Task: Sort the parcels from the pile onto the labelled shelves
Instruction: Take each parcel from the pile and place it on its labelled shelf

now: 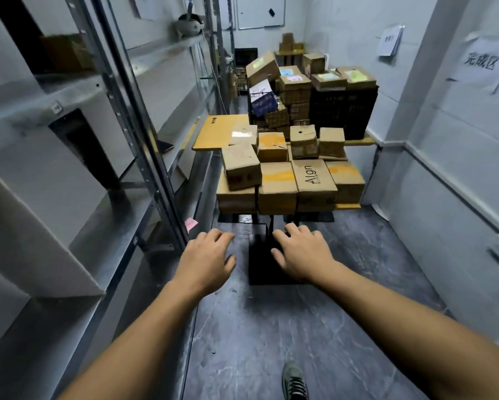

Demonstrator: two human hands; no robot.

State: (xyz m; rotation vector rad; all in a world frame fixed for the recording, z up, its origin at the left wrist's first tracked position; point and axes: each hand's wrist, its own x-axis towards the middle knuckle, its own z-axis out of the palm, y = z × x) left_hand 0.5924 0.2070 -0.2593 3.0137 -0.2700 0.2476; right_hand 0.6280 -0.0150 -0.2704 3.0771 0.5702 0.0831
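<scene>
near: left hand (206,256) and right hand (301,252), both stretched forward palm down, fingers loosely spread and slightly curled, holding nothing. middle: front row of parcels (285,183) on the yellow table (213,134), straight ahead of both hands and apart from them; the row's long axis runs left to right, across the line of reach. the tilted parcel (241,167) on top lies on the left hand's side, the "algn" parcel (314,180) on the right hand's; neither hand is clearly nearer. left: metal shelves (118,209), beside the left arm. far: second stack (296,82) towards the back wall.
</scene>
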